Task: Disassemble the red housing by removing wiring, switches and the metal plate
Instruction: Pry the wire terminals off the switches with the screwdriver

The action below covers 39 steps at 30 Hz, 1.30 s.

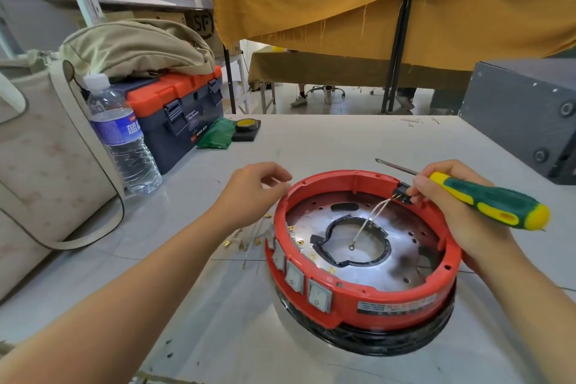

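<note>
Red housing (374,299) sat on the tabletop (218,305); right hand (461,212) gripped a screwdriver (486,199) (fingers pinching a black switch (402,192)), left hand (249,193) loosely curled, empty.

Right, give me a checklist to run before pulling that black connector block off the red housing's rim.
1. Right hand pinches the small black connector block: ok.
2. Green-and-yellow screwdriver tucked in the same hand, tip pointing away: ok.
3. Thin white wires on the block hang loose over the round metal plate: ok.
4. Left hand steadying the round red plastic housing: not ok, it hovers beside the rim.
5. Block unclipped from rim: cannot tell.
</note>
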Each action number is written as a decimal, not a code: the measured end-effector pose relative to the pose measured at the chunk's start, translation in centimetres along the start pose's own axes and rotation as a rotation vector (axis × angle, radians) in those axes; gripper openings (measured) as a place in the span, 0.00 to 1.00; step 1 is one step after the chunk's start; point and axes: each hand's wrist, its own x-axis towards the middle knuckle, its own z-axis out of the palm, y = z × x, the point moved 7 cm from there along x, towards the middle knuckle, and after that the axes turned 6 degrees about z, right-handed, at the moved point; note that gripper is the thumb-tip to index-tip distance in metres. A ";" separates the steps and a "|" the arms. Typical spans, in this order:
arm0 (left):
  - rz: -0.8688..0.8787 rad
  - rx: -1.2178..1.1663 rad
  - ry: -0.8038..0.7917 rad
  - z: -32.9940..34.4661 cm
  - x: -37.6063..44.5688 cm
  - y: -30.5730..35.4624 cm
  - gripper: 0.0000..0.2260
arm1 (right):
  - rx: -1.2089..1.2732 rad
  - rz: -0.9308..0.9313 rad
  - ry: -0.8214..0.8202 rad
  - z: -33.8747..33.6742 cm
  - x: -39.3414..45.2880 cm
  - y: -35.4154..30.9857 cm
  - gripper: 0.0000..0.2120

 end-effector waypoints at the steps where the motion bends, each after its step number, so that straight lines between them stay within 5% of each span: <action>1: 0.035 -0.007 -0.029 0.5 0.3 1.0 0.07 | -0.013 -0.069 0.031 -0.3 -0.4 -0.5 0.06; 10: 0.271 0.334 -0.492 6.9 2.4 5.7 0.28 | 0.006 -0.097 0.021 -0.8 -0.7 -0.5 0.08; 21: 0.267 0.413 -0.470 7.3 2.1 5.0 0.31 | 0.038 -0.136 0.179 -3.7 -0.5 -2.3 0.13; 39: 0.406 0.355 -0.430 10.1 2.1 8.5 0.28 | -0.036 -0.218 0.153 -4.2 -0.5 -3.5 0.15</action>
